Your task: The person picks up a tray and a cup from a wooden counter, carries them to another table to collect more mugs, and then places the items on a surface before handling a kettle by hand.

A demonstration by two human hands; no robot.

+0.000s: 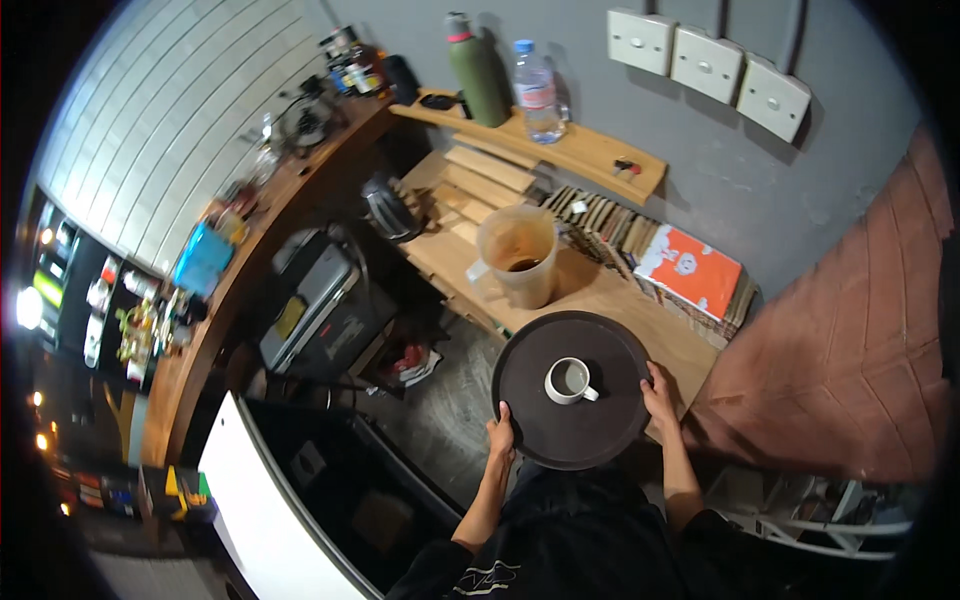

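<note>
A round dark brown serving tray (540, 435) is held level in front of my body, gripped at both sides. My left hand (501, 432) clasps its left rim, thumb on top and fingers mostly hidden beneath. On the right rim, my right hand (657, 396) holds it the same way. One white cup (571, 381) stands upright near the tray's middle, its handle pointing right; the inside looks pale. Just beyond the tray, a translucent plastic pitcher (528, 262) with some brown liquid at the bottom stands on the wooden table (590, 300).
Records or books (600, 232) line the wall, with an orange-covered one (690, 268) in front. A shelf (590, 150) holds a green bottle (477, 75) and a water bottle (540, 95). Left are a grey toolbox (335, 315) and a white-edged open bin or cabinet (255, 490). A reddish-brown covering (830, 370) hangs at right.
</note>
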